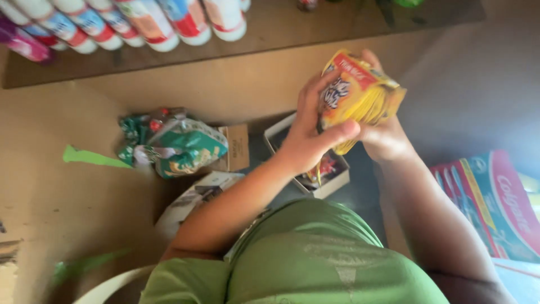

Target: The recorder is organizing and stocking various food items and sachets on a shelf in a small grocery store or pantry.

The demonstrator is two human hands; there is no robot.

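Both hands (343,121) clasp yellow packet (363,93)

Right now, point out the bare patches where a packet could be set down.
Bare brown surface lies left of the green crinkled packets; a bare strip runs between the row of white bottles and both hands. Grey surface is free at right. Crowded: the open white box below the yellow packet held by left hand and right hand.

We saw a glossy yellow plastic packet (360,93), crinkled, and shiny green foil-like packets (177,143). The small open box (332,183) looked like matt card, the shelf (315,25) dull brown board, the shirt (315,264) soft green cloth.
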